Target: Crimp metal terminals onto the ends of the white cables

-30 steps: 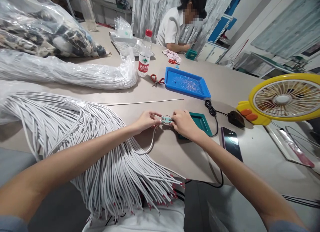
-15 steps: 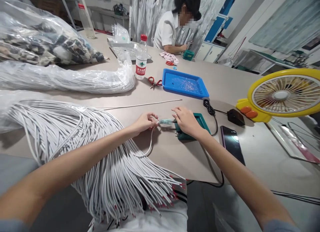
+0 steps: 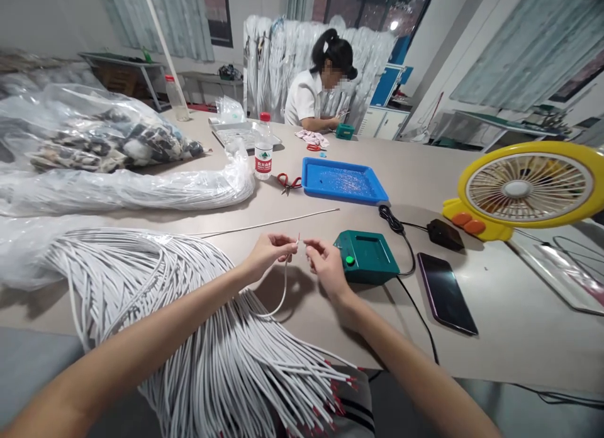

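Cable lot: one piece in hand, the mass of it lying loose.
Near edge: bundle of white cables [image 3: 165, 312], red-tipped, draped off the table [image 3: 495, 343]. Left hand [image 3: 268, 252] pinches one white cable [image 3: 284, 287] just below its raised end. Right hand [image 3: 325, 265], fingertips pressed together, meets that end. Beyond: green box [image 3: 365, 257], blue tray [image 3: 344, 181], co-worker [image 3: 306, 98]. Judged early: most of the bundle looks unhandled.

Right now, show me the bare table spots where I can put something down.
Bare: between blue tray and fan; right of the phone. Crowded: left side, under cable bundle and bagged cables.
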A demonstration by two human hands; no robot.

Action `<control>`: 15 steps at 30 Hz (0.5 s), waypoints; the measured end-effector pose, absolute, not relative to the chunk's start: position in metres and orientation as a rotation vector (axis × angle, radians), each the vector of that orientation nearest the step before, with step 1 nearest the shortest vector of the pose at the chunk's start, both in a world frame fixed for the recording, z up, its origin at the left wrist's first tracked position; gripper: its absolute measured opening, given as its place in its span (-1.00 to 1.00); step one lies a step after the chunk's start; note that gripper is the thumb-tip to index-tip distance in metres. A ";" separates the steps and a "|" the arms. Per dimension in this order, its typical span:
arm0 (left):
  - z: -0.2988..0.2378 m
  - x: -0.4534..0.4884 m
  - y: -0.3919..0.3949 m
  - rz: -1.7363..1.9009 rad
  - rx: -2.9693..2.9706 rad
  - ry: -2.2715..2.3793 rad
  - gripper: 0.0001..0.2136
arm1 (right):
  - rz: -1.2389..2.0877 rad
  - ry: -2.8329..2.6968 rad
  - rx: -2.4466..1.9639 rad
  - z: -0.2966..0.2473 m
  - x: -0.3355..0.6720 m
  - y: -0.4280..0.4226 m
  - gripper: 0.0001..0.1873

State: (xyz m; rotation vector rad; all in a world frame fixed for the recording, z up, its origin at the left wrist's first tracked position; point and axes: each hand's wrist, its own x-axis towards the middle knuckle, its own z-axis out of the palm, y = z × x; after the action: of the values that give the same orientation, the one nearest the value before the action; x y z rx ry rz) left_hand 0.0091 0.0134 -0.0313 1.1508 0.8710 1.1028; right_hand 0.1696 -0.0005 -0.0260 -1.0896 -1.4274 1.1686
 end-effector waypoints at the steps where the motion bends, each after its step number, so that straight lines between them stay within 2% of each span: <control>1: -0.031 0.009 0.013 1.095 1.165 0.856 -0.74 | 1.270 -1.403 -1.071 -0.029 0.167 -0.002 -0.71; 7: -0.030 0.011 0.009 1.037 1.189 0.816 -0.75 | 1.463 -1.354 -0.984 -0.030 0.168 0.000 -0.69; 15: -0.030 0.009 0.005 0.901 1.256 0.776 -0.73 | 1.359 -1.408 -0.838 -0.032 0.176 0.005 -0.81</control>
State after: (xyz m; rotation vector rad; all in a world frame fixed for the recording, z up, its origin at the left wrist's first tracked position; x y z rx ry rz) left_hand 0.0088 0.0054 -0.0300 1.2564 0.7756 0.9006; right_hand 0.1757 0.0050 -0.0316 -0.8382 -1.4077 1.3593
